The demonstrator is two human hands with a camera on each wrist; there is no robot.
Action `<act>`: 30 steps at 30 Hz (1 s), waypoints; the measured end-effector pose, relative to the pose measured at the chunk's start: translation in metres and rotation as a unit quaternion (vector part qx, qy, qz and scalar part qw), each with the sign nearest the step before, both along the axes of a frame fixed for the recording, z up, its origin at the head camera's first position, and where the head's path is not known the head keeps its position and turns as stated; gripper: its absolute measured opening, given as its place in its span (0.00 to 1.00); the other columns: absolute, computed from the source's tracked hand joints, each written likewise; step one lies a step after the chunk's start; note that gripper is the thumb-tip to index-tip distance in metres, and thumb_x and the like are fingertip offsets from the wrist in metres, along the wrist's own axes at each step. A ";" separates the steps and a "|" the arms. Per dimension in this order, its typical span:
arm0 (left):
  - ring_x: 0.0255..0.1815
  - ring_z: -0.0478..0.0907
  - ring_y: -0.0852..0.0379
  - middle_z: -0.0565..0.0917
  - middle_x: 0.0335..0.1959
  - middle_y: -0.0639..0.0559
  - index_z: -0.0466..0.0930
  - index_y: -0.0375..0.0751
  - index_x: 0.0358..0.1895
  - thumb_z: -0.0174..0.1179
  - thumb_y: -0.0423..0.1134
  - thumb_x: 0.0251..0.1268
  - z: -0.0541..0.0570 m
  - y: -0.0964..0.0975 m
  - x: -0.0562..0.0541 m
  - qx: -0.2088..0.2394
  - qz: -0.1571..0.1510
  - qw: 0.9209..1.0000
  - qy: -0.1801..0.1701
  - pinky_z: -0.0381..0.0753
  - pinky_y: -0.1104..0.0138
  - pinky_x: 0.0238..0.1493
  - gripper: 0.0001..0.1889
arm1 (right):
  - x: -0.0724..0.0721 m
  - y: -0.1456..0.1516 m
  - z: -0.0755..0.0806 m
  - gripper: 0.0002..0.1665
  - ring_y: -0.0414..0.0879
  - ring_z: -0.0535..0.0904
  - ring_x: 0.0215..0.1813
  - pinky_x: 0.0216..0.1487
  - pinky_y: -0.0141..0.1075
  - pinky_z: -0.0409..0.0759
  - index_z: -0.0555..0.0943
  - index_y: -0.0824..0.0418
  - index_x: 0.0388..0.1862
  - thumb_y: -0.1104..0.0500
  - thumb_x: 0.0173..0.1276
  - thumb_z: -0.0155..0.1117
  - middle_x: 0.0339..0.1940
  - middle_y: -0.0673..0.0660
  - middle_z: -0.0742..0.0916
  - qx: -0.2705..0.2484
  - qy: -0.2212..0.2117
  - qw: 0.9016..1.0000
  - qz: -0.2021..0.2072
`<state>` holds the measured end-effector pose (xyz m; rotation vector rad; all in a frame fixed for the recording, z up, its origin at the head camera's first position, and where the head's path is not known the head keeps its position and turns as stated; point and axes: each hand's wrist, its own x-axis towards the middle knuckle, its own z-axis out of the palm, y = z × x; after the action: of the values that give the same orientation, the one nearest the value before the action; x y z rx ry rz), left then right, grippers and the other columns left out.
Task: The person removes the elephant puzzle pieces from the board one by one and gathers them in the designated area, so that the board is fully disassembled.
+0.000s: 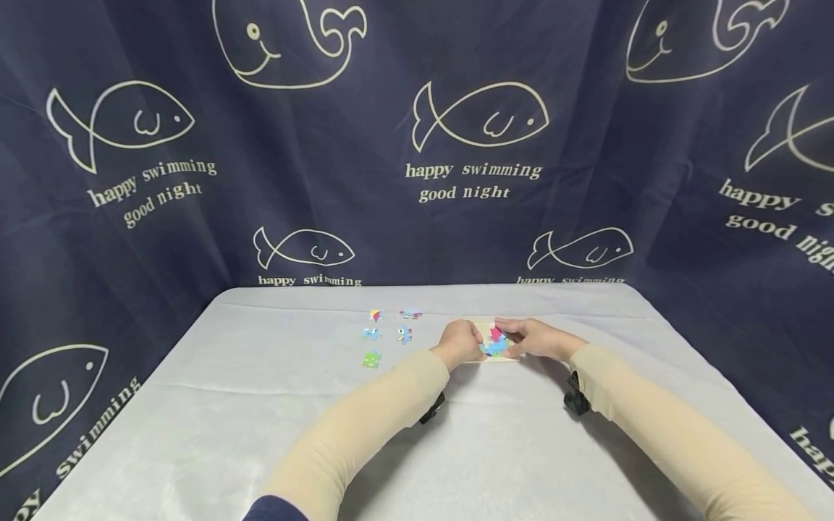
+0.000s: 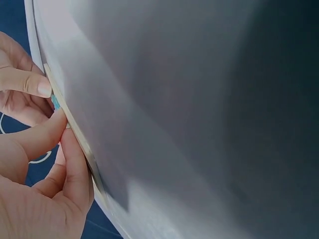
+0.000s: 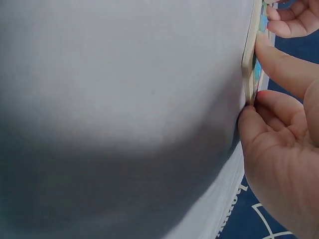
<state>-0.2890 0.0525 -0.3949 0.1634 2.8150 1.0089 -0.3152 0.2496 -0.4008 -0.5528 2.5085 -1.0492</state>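
A thin wooden jigsaw puzzle board [image 1: 476, 361] lies on the table, with blue, pink and green pieces [image 1: 495, 347] joined on it. My left hand [image 1: 460, 341] is at its left part, fingers bent. In the left wrist view the left thumb and forefinger pinch close together at the board's near edge, on a puzzle piece mostly hidden by the fingertips. My right hand [image 1: 537, 339] curves round the board's right end. In the right wrist view its thumb [image 3: 279, 62] lies on the near side, while other fingers hold the corner.
Loose puzzle pieces lie left of the hands: a green one [image 1: 372, 359], a blue one [image 1: 371, 333], one with an eye [image 1: 405, 333], a red and yellow one [image 1: 376, 315] and a purple-blue one [image 1: 410, 314]. A grey-white cloth covers the table [image 1: 260, 427]; a dark blue curtain [image 1: 391, 217] stands behind.
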 end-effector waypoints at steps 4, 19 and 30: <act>0.35 0.75 0.59 0.84 0.35 0.53 0.84 0.42 0.32 0.79 0.33 0.53 0.001 0.001 -0.001 -0.003 0.007 1.000 0.005 0.83 0.70 0.47 0.11 | 0.000 0.001 0.002 0.42 0.71 0.50 0.83 0.83 0.63 0.51 0.61 0.73 0.78 0.66 0.70 0.68 0.83 0.70 0.58 -0.005 -0.006 1.000 0.003; 0.41 0.80 0.56 0.87 0.40 0.50 0.87 0.41 0.35 0.81 0.34 0.51 0.001 0.004 -0.001 -0.010 0.019 1.000 0.007 0.83 0.69 0.54 0.11 | 0.003 0.002 0.003 0.41 0.72 0.52 0.82 0.82 0.63 0.52 0.62 0.74 0.77 0.67 0.69 0.66 0.82 0.71 0.58 -0.010 0.006 1.000 0.013; 0.38 0.83 0.55 0.87 0.38 0.48 0.86 0.38 0.35 0.77 0.28 0.53 0.000 0.001 -0.003 0.050 0.034 0.998 -0.012 0.87 0.67 0.50 0.10 | 0.005 0.001 0.004 0.41 0.71 0.55 0.81 0.82 0.63 0.54 0.61 0.73 0.77 0.67 0.70 0.66 0.83 0.70 0.58 -0.005 -0.003 1.000 0.006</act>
<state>-0.2921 0.0537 -0.3949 0.0668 2.7664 1.1582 -0.3103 0.2511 -0.3970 -0.5648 2.4932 -1.0579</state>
